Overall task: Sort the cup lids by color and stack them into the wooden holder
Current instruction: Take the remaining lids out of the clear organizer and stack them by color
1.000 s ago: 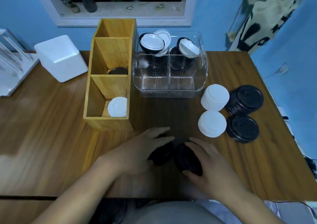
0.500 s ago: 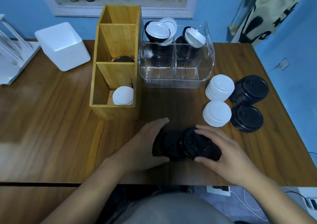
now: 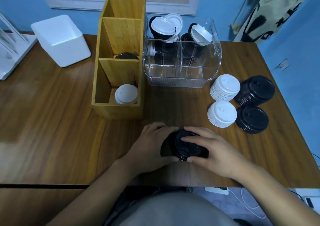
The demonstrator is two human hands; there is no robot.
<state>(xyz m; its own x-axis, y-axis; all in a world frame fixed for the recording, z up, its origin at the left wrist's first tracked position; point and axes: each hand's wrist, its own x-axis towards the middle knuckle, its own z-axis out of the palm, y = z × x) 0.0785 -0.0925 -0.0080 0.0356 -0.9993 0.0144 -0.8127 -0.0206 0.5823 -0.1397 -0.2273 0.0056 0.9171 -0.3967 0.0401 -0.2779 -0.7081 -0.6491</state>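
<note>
A bunch of black lids [image 3: 186, 147] lies on its side near the table's front edge. My left hand [image 3: 149, 148] grips its left end and my right hand [image 3: 212, 149] grips its right end, fingers curled over the top. The wooden holder [image 3: 119, 111] stands behind them, with white lids [image 3: 126, 94] in the near compartment and a black lid [image 3: 127, 56] in the middle one. At the right sit two white lid stacks [image 3: 225, 87] [image 3: 222, 114] and two black lid stacks [image 3: 254, 91] [image 3: 252, 119].
A clear plastic organiser [image 3: 181, 80] with lidded black cups [image 3: 162, 27] stands behind, right of the holder. A white box [image 3: 60, 39] sits at the back left. The wooden table [image 3: 52, 122] ends close to my body.
My hands have pushed the separate black lids together into one bunch. The view has shifted so the table looks closer and lower.
</note>
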